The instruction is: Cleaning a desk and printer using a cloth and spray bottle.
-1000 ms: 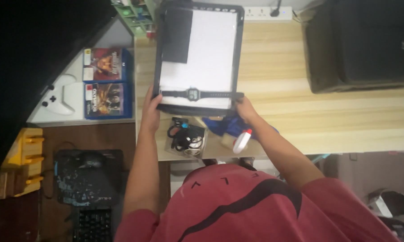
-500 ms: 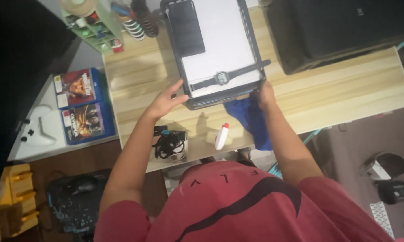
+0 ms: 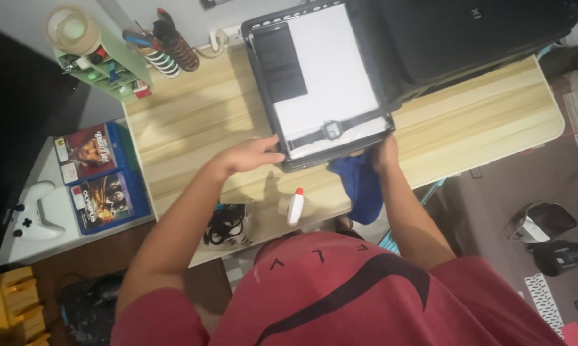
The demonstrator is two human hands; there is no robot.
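My left hand (image 3: 253, 156) lies flat against the near left corner of the black tray (image 3: 268, 106), fingers stretched out, while my right hand (image 3: 386, 154) has its fingers curled on the near right corner; the tray sits mid-table with a wristwatch (image 3: 331, 131) and dark phone (image 3: 280, 54) on white paper. Blue cloth (image 3: 359, 186) and spray bottle (image 3: 295, 206) lie near the table's (image 3: 193, 122) front edge, black printer (image 3: 468, 32) touching the tray's right side. Since earlier, the left hand has closed in onto the tray.

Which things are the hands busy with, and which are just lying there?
In hand:
- left hand and right hand, at the near corners of the tray
- watch, dark pad and white sheet in the tray

Lying about:
- spray bottle
- blue cloth
- cables
- game cases
- controller
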